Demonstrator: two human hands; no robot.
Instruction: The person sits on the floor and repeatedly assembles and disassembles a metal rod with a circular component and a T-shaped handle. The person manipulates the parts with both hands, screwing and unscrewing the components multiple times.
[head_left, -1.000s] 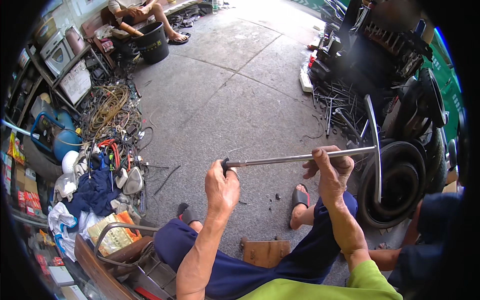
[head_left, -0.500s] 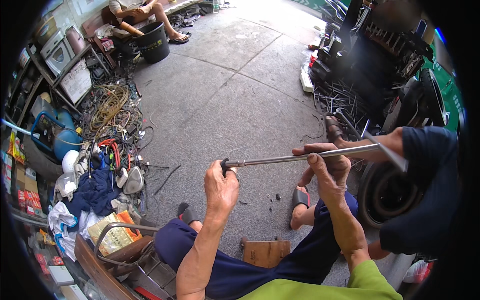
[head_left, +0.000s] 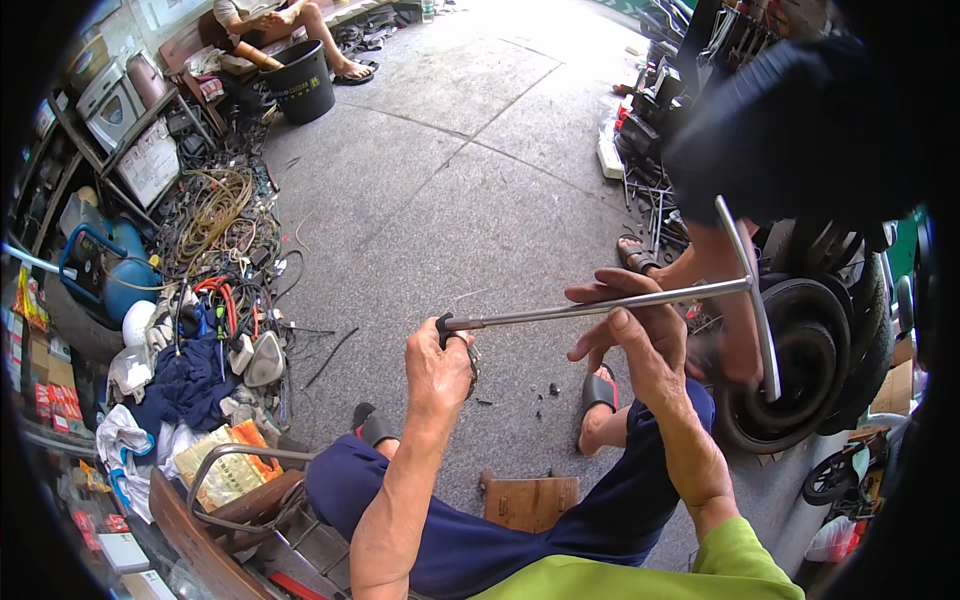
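Note:
A long steel T-handle wrench (head_left: 570, 313) lies across in front of me, its crossbar (head_left: 764, 322) beyond my right hand. My left hand (head_left: 438, 370) is closed around a small black part (head_left: 444, 325) at the wrench's left end. Some darker metal shows under those fingers, too hidden to name. My right hand (head_left: 655, 335) carries the shaft loosely between its thumb and long, spread fingers. Below the hands, several small dark bits (head_left: 554, 389) lie on the ground near my sandals.
A person in dark clothes (head_left: 775, 130) bends close at the right, by stacked tyres (head_left: 785, 370). A low wooden stool (head_left: 532, 503) stands between my feet. Cables (head_left: 215, 215) and cloths (head_left: 185, 385) heap up at the left. Farther off, someone sits beside a black bucket (head_left: 302, 88).
The wrench has turned, so its crossbar now stands steeper and longer in view. My right fingers have shifted slightly. The person at the right has leaned in over the tyres.

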